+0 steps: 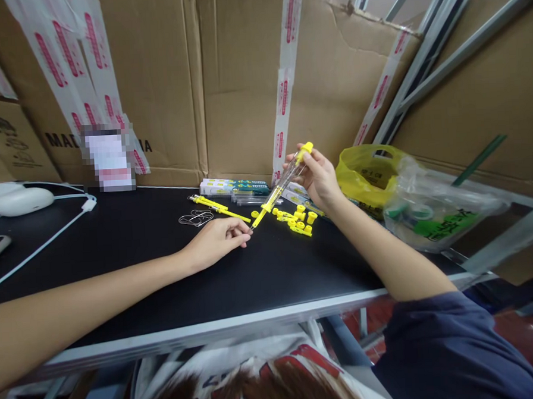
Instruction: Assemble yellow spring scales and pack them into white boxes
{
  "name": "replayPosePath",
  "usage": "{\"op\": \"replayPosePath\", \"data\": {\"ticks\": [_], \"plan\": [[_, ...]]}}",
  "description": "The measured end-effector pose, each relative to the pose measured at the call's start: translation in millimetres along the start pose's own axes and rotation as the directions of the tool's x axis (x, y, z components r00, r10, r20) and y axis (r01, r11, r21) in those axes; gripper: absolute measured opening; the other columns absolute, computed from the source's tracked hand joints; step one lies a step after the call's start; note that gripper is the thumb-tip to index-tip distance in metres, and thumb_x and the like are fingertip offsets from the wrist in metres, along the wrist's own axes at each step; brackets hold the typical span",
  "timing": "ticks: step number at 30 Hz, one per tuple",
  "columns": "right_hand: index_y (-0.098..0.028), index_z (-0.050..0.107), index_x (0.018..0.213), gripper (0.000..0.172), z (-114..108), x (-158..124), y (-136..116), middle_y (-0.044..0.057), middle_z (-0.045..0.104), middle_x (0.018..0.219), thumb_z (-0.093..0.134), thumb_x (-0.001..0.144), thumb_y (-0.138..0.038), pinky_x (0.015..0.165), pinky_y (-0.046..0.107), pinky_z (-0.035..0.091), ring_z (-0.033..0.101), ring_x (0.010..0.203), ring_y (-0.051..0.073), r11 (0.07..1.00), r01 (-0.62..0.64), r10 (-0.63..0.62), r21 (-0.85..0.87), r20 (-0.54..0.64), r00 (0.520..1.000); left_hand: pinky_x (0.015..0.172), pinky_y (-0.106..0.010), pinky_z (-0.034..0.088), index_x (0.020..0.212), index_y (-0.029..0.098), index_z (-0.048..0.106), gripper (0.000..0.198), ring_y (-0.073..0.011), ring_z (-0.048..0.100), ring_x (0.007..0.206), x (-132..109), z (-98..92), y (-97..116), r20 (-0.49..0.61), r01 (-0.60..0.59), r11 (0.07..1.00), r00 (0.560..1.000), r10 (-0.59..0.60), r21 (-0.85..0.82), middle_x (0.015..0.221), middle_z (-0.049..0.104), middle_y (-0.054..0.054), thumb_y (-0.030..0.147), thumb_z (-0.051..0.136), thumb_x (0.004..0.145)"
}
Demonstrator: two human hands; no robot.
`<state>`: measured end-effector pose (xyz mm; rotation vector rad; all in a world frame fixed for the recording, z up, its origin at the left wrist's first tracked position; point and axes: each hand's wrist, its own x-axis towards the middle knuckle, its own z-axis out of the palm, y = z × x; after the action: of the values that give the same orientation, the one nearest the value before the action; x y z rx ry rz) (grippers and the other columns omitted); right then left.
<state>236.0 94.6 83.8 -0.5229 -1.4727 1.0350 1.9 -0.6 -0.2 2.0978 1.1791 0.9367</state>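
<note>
Steadying the clear tube (283, 182) matters most here: it slants in the air over the desk (186, 296), cap (307, 147) uppermost, with a yellow rod (259, 218) running out of its lower end. The right hand (315, 172) is closed around the top of the tube, just below the cap; a light, firm hold there should suit, since squeezing harder might flex the thin wall. The left hand (226, 237) has thumb and fingertips pinched together on the small tip of the rod; exactly how they meet it is too small to tell. Best to work both hands along the tube's own line, because sideways force could bend the rod or slip the pinch. The loose yellow parts (298, 220) lie near, on the right, and the wire clips (196, 217) lie beyond the left hand, so small, slow movements with raised wrists would avoid scattering them.
</note>
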Motion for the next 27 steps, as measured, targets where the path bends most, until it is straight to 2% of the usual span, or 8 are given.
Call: {"op": "replayPosePath", "data": {"ticks": [6, 14, 17, 22, 27], "plan": [[-0.024, 0.051, 0.111, 0.045, 20.4, -17.8, 11.2, 0.004, 0.069, 0.102, 0.067, 0.077, -0.048, 0.062, 0.027, 0.055, 0.068, 0.087, 0.017, 0.997, -0.073, 0.075, -0.026, 0.092, 0.993, 0.057, -0.023, 0.039, 0.09, 0.016, 0.067, 0.023, -0.0119, 0.054, 0.059, -2.2, 0.7, 1.3, -0.015, 0.003, 1.0, 1.0, -0.003, 0.009, 0.073, 0.071, -0.001, 0.034, 0.055, 0.083], [-0.026, 0.052, 0.107, 0.041, -5.1, 3.4, -1.1, 0.003, 0.069, 0.102, 0.066, 0.077, -0.049, 0.063, 0.027, 0.055, 0.067, 0.09, 0.018, 0.996, 0.036, -0.037, -0.075, -0.009, 0.999, 0.056, -0.023, 0.039, 0.09, 0.016, 0.066, 0.024, -0.0119, 0.053, 0.057, 0.5, -0.9, -0.2, -0.024, 0.009, 1.0, 1.0, -0.008, 0.014, 0.072, 0.07, -0.001, 0.036, 0.055, 0.083], [-0.026, 0.052, 0.109, 0.041, 1.4, -2.8, 2.2, 0.003, 0.068, 0.102, 0.065, 0.078, -0.05, 0.065, 0.029, 0.055, 0.068, 0.091, 0.018, 0.996, 0.031, -0.03, -0.083, 0.014, 0.999, 0.056, -0.024, 0.039, 0.091, 0.016, 0.066, 0.025, -0.0122, 0.053, 0.058, 0.8, -0.4, 0.0, -0.042, 0.007, 1.0, 0.999, -0.007, 0.018, 0.072, 0.071, -0.001, 0.037, 0.055, 0.083], [-0.024, 0.051, 0.11, 0.044, 17.7, -16.3, 15.7, 0.004, 0.069, 0.102, 0.067, 0.077, -0.048, 0.065, 0.03, 0.056, 0.069, 0.088, 0.018, 0.997, -0.072, 0.073, -0.017, 0.069, 0.995, 0.057, -0.024, 0.039, 0.087, 0.016, 0.066, 0.023, -0.0124, 0.055, 0.058, 0.2, 0.5, 0.0, -0.031, 0.008, 1.0, 1.0, -0.007, 0.025, 0.071, 0.07, -0.001, 0.036, 0.054, 0.084], [-0.024, 0.051, 0.104, 0.039, 2.5, -2.3, 13.1, 0.003, 0.07, 0.101, 0.068, 0.076, -0.045, 0.065, 0.029, 0.056, 0.069, 0.089, 0.019, 0.999, -0.043, 0.043, -0.009, -0.02, 0.999, 0.059, -0.024, 0.041, 0.092, 0.016, 0.066, 0.026, -0.0134, 0.057, 0.061, 2.3, -1.8, -5.9, -0.062, -0.003, 0.999, 0.998, 0.005, 0.044, 0.073, 0.07, -0.002, 0.037, 0.053, 0.085]]}}
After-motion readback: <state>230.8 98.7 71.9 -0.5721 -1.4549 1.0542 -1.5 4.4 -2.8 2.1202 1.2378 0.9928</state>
